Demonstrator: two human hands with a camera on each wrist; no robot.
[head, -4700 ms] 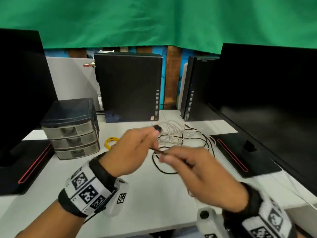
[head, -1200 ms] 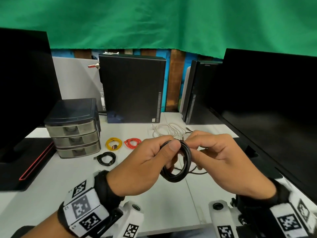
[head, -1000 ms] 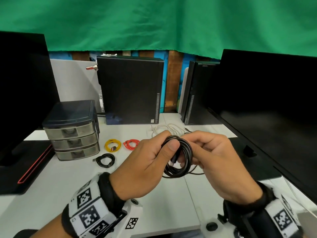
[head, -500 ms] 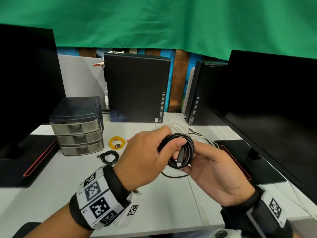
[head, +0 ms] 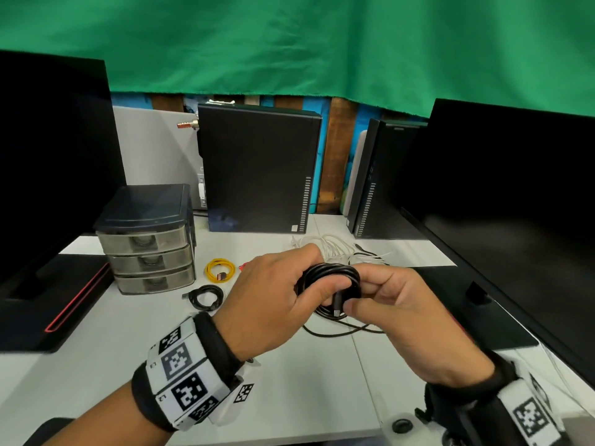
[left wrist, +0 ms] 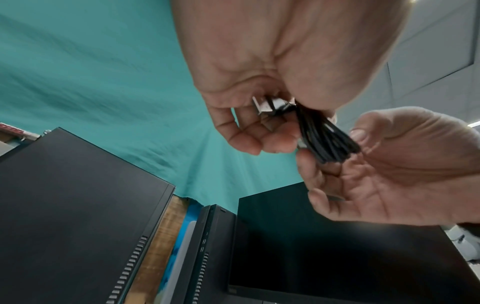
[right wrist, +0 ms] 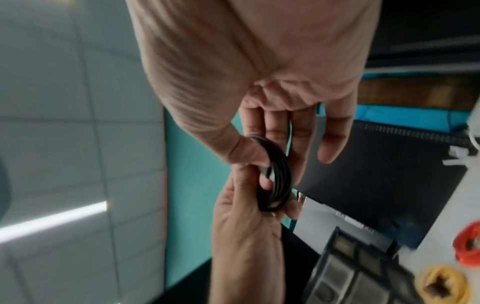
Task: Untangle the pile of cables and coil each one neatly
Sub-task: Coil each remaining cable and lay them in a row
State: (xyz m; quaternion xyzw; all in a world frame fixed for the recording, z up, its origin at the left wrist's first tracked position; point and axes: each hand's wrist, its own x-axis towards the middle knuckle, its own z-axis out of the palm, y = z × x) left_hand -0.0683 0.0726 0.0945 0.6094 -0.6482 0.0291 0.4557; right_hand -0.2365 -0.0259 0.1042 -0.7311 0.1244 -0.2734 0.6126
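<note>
Fingers [head: 325, 289] grip black coil [head: 335, 275] above white desk [head: 135, 342] below green cloth [head: 289, 43].

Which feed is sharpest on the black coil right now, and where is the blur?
Head view: sharp on the black cable coil, wide-angle bending at the monitor edges. Left wrist view: coil soft, close to the lens. Right wrist view: smeared throughout; coil readable, yellow cable coil and red cable coil blurred.

Matt black cable [head: 331, 275], metal plug [left wrist: 265, 107]
</note>
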